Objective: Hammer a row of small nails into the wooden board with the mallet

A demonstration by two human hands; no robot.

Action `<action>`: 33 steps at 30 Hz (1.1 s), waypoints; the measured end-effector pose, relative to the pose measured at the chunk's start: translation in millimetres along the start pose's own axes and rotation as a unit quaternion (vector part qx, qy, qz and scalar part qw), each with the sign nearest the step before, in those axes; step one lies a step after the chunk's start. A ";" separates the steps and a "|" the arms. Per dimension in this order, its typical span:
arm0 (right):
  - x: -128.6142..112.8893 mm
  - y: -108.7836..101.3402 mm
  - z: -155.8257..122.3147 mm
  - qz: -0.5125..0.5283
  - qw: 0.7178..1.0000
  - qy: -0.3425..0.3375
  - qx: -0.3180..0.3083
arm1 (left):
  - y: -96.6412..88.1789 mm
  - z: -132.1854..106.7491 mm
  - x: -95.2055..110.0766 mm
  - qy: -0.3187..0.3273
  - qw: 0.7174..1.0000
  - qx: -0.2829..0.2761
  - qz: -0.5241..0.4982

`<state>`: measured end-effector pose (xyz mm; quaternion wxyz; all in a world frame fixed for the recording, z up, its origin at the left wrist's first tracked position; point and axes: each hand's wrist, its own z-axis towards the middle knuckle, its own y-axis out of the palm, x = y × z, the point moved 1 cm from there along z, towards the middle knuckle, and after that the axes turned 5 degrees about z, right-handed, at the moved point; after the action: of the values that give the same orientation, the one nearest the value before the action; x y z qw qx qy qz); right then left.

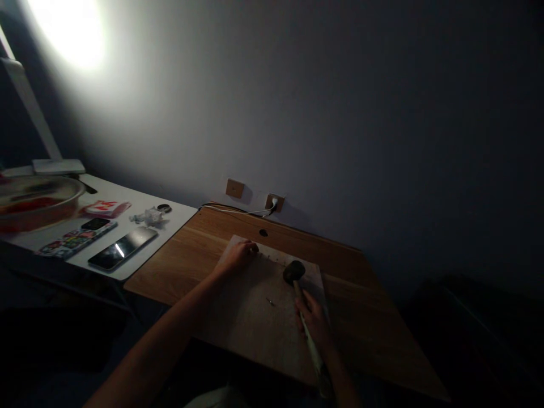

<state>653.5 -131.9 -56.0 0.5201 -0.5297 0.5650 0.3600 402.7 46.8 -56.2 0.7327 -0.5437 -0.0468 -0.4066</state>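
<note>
A pale board (255, 328) lies on the wooden desk. My left hand (241, 254) rests at its far left corner, fingers pinched together; whatever they hold is too small and dark to make out. From those fingertips a row of tiny upright pieces that look like nails (277, 259) runs to the right along the board's far edge. My right hand (313, 317) is wrapped round the handle of a mallet (294, 272), whose dark, rounded head sits over the right end of that row. One small shiny loose piece (270, 301) lies mid-board.
On the left, a white table (181, 211) adjoins the wooden desk (178, 272). It carries a phone (123, 249), a patterned case (79, 238), crumpled wrapping (148, 217), a clear bowl (63, 198) and a lamp (36, 113). Cords run to a wall socket (275, 202) behind.
</note>
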 end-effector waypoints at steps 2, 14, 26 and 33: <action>-5.0 1.4 -1.4 0.005 1.000 -0.007 -0.026 | 1.1 0.8 -1.3 -0.002 1.000 -0.009 -0.006; -64.7 74.7 46.1 -0.034 0.990 -0.095 -0.098 | 4.5 -2.8 -4.5 -0.017 0.999 0.018 -0.034; -64.5 102.0 58.4 -0.048 0.991 -0.086 -0.095 | 12.0 -1.4 -11.7 -0.031 0.999 0.017 -0.009; -59.5 83.4 43.5 -0.026 0.993 -0.081 -0.083 | -6.5 -9.5 -4.5 -0.002 0.997 0.047 -0.059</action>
<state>575.2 -61.9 -19.1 0.5274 -0.5550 0.4750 0.4339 392.0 40.8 -57.4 0.7318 -0.5059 -0.0992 -0.4458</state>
